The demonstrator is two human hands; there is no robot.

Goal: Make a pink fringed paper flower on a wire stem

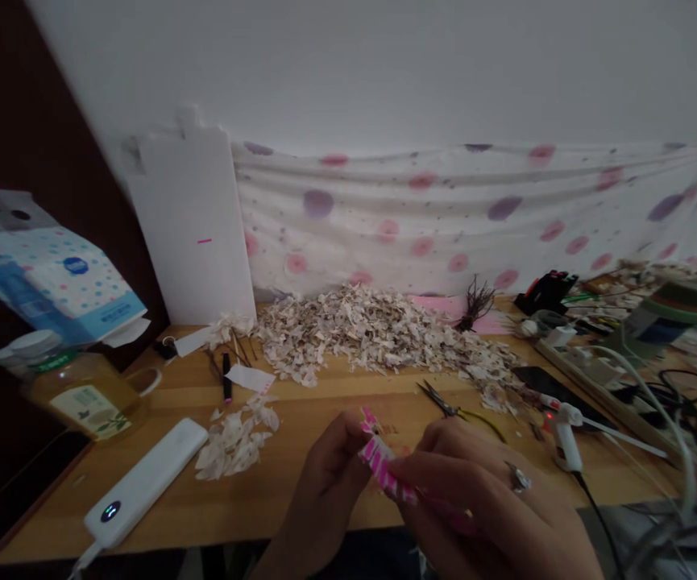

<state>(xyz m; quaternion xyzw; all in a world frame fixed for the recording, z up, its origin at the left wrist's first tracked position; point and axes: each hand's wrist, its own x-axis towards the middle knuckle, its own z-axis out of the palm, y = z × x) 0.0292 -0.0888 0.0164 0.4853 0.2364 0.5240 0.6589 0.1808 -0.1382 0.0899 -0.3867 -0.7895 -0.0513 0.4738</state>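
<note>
My left hand (331,467) pinches the upper end of a pink-and-white striped strip (383,466) between thumb and fingers. The strip's material is unclear. Lower down, my right hand (493,491), with a ring on one finger, is closed on the strip's other end. More pink shows beneath the right fingers, partly hidden. Just beyond the right hand lie pliers or scissors (438,398) with yellow handles. A white glue gun (564,435) with a red light rests to the right. On the left is a small heap of pale, petal-like flakes (233,443).
A large pile of pale flakes (366,330) spreads along the back. At left stand a white power bank (146,479), a drink bottle (82,395), a tissue pack (64,274) and a white board (194,234). A black marker (226,379) lies nearby. Cables and a power strip (607,403) crowd the right.
</note>
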